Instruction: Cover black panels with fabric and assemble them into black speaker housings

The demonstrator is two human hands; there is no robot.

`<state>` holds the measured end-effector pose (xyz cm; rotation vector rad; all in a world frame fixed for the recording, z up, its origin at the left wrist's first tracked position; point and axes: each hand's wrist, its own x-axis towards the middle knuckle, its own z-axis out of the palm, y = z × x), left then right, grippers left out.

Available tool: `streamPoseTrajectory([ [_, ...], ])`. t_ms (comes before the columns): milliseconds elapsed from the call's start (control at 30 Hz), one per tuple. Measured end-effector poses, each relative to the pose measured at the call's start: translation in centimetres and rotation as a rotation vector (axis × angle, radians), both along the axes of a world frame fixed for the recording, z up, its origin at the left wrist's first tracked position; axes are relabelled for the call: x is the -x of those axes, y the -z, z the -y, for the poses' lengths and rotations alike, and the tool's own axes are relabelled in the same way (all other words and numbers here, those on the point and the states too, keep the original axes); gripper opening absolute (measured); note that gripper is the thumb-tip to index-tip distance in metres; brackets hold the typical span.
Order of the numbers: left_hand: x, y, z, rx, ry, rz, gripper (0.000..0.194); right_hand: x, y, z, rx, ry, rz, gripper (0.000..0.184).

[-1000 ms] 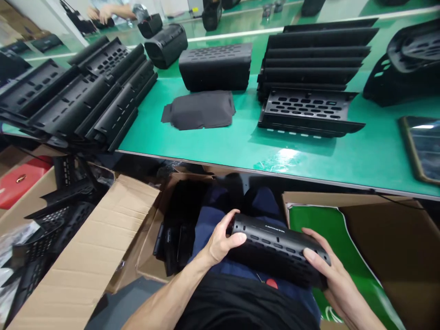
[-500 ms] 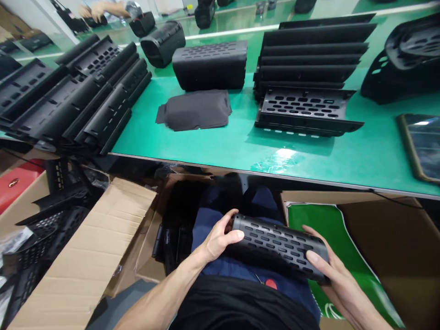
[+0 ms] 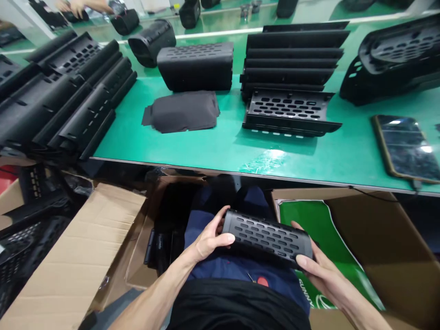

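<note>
While hands (image 3: 208,240) grip slotted housing (image 3: 268,234) | underside hidden | far-left panels (image 3: 37,107) cut off

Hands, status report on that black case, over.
Left hand and right hand holding opposite ends. Black slotted case slightly tilted, slots showing. Nothing visibly in the way.

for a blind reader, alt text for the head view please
Two bare hands, left and right, hold a slotted black casing over the lap. Beyond, a green table bears more black shells, dark sheets and a phone; open cardboard boxes flank the legs.
</note>
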<state>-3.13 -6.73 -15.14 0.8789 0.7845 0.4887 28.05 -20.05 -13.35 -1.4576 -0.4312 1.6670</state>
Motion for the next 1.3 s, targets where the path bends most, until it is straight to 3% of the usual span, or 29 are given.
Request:
streamPoseTrajectory([
  [233, -0.4, 1.1, -0.8, -0.043, 0.038, -0.041, 0.100, -0.7, 0.8, -0.2, -0.085, -0.113, 0.145, 0.093],
  [333, -0.1, 1.3, -1.3, -0.047, 0.097, -0.009, 0.103, -1.3, 0.7, -0.3, -0.105, -0.203, 0.154, 0.107],
  [433, 0.0, 1.3, -1.3, -0.033, 0.126, 0.009, 0.106, -1.4, 0.5, -0.3, -0.134, -0.247, 0.210, 0.118],
  [600, -0.5, 0.7, -0.9, -0.009, 0.041, 0.003, 0.112, -1.3, 0.9, -0.3, -0.171, -0.242, 0.344, 0.105],
  [733, -0.8, 0.3, -0.8, -0.027, 0.046, -0.020, 0.114, -1.8, 1.5, -0.4, -0.160, -0.264, 0.369, 0.108],
  [900, -0.8, 0.6, -0.5, -0.071, 0.036, 0.015, 0.113, -2.7, 0.0, -0.7, -0.237, -0.267, 0.691, 0.114],
  [1033, -1.0, 0.9, -0.2, -0.082, 0.048, 0.020, 0.119, -2.2, -1.2, -1.1, -0.394, -0.482, 0.984, 0.109],
  [1133, -1.2, 1.1, 0.0, -0.125, 0.039, 0.031, 0.120, -1.4, -1.0, -1.8, -0.447, -0.615, 1.146, 0.114],
  [1300, -0.9, 2.1, 0.1, -0.276, 0.036, -0.059, 0.117, -1.6, 0.2, -3.9, -0.518, -0.621, 1.218, 0.112],
])
